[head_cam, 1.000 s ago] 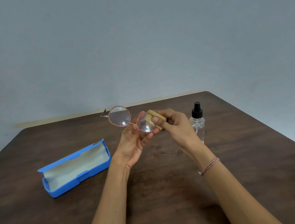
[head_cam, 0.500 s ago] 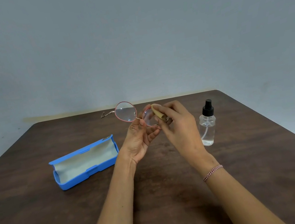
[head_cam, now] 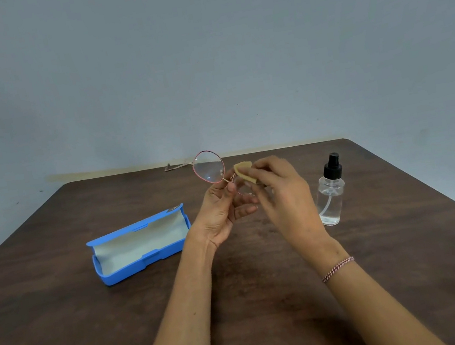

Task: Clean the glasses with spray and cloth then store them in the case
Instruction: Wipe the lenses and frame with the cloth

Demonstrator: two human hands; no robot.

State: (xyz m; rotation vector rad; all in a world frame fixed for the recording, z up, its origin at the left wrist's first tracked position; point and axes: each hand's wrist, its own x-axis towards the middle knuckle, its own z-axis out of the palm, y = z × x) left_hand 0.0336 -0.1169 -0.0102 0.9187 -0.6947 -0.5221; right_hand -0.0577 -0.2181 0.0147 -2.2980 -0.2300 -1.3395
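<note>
Glasses (head_cam: 208, 167) have turned more edge-on, pinched by the left hand (head_cam: 221, 212). Right hand (head_cam: 281, 193) grips the cloth (head_cam: 244, 171) against them, near the bottle (head_cam: 330, 194).

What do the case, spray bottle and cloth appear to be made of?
Case: likely hard moulded plastic, matte blue, with crisp edges and a pale fabric-looking lining. Spray bottle: clear glass or plastic, cannot tell; dip tube shows through; black cap looks plastic. Cloth: soft tan fabric, matte, folded thick; perhaps microfibre or chamois.
</note>
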